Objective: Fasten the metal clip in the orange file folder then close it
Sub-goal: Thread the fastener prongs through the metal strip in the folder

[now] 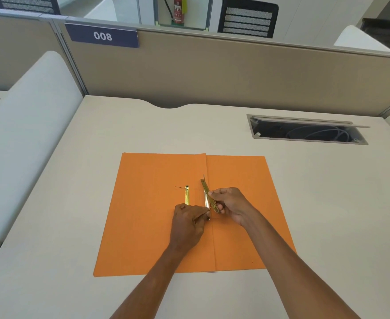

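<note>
The orange file folder [157, 226] lies open and flat on the desk, its spine fold running down the middle. A gold metal bar [187, 195] of the clip rests on the left flap, a thin prong sticking out at its top. My right hand [231, 204] pinches a second gold clip strip [206, 192], tilted along the spine. My left hand [187, 224] sits just left of the spine, fingertips pinched on the lower prong near the strip's bottom end.
The beige desk [74, 180] has an open cable tray [304, 132] at the back right. A tan partition [212, 72] with a "008" sign [103, 36] closes the far edge. A white rounded divider [23, 125] stands at the left.
</note>
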`<action>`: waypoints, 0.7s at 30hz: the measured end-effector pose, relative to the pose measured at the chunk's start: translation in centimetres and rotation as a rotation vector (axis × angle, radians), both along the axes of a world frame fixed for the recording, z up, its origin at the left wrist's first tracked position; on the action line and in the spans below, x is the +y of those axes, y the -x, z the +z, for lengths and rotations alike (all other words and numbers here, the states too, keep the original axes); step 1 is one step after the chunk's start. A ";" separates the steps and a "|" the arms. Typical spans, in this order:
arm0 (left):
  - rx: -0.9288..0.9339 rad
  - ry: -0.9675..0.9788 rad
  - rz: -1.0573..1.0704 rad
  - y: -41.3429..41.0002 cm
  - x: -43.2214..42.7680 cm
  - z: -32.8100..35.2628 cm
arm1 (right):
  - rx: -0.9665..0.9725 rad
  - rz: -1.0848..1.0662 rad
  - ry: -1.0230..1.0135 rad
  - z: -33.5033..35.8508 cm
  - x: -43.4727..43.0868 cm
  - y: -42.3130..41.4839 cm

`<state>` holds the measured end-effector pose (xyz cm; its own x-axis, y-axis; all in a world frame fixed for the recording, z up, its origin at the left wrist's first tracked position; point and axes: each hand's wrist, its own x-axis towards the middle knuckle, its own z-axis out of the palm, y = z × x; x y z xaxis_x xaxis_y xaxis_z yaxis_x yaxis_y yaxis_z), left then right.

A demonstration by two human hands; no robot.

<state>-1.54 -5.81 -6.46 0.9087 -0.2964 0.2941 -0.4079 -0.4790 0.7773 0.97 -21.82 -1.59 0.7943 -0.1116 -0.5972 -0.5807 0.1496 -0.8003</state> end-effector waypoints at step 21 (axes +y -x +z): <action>0.017 -0.006 0.002 -0.1 -0.2 -0.4 | 0.001 -0.007 0.018 0.4 0.1 0.1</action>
<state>-1.44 -5.97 -6.88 0.9141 -0.2965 0.2767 -0.3936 -0.4840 0.7815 0.91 -21.76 -1.17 0.7928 -0.1283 -0.5959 -0.5805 0.1392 -0.8023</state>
